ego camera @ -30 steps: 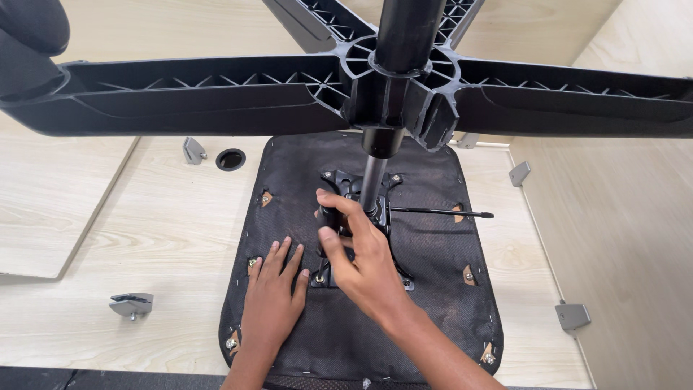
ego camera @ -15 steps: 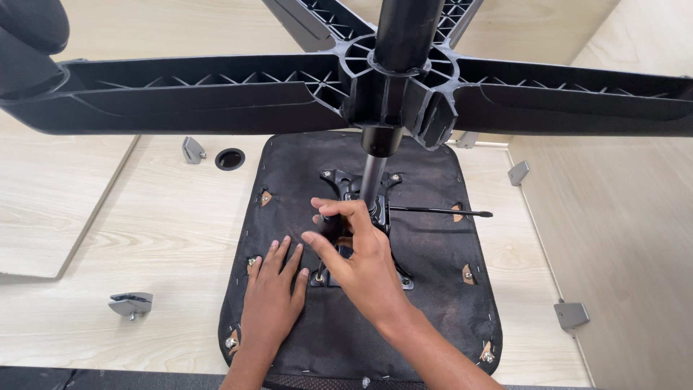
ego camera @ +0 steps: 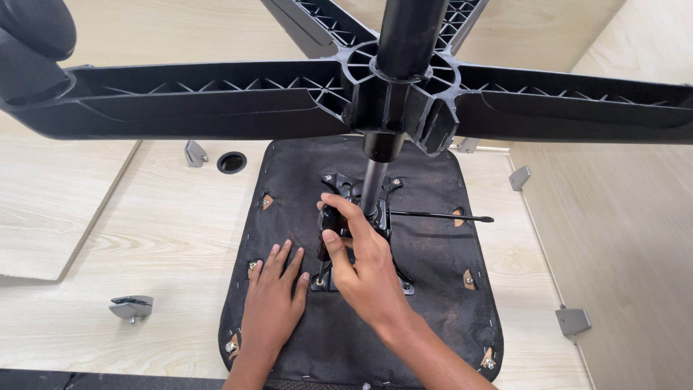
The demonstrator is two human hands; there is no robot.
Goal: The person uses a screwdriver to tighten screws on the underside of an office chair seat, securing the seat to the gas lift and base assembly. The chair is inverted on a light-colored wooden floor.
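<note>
Black plastic fills the grip of the right hand (ego camera: 364,271): its thumb and fingers are clenched around a round black knob (ego camera: 330,220) on the side of the metal seat mechanism (ego camera: 361,231), which is bolted to the middle of the upturned seat underside (ego camera: 426,303). Just left of that hand, the left hand (ego camera: 273,300) lies released, palm down and fingers spread, flat on the dark fabric, its fingertips near the lower left corner of the mechanism plate. Rising from the mechanism just beyond the right hand's fingers, the gas lift column (ego camera: 372,184) has its long axis pointing up toward the camera, and it carries the five-armed black chair base (ego camera: 216,101), whose ribbed arms spread across the top of the view and hide the far end of the seat. To the right of the right hand a thin black lever (ego camera: 440,215) runs out sideways from the mechanism, pointing away to the right. Farther out, the seat rests on a pale wooden surface (ego camera: 159,231), with a round cable hole (ego camera: 231,162) and small grey metal brackets (ego camera: 130,307) lying well apart from both hands
</note>
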